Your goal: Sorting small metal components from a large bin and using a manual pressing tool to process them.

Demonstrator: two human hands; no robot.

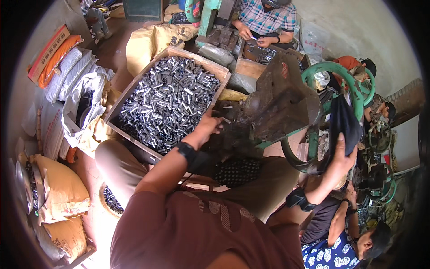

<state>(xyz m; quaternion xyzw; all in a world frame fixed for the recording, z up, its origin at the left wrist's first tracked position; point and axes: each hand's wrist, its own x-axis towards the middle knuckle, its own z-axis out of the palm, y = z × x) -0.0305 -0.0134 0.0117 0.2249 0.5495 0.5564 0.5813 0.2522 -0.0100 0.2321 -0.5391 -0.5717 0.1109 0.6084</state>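
Note:
My left hand (208, 127) reaches to the dark work area of a hand press (286, 96), beside the near right edge of a wooden box. Its fingers are curled close together at the tooling; whatever lies between them is too small and dark to make out. The wooden box (114, 105) is heaped with short shiny metal tubes (172, 101). On the right, my right hand (344, 154) grips a black cloth (344, 123) that hangs over the press's green wheel-shaped handle (331, 67). Part of the wheel's rim is hidden behind the cloth.
Across from me a person in a checked shirt (273, 20) handles a small piece over another wooden box (251, 67). Other people work at similar green presses on the right. Stacked sacks (65, 188) and a basin of parts (112, 199) stand on the left.

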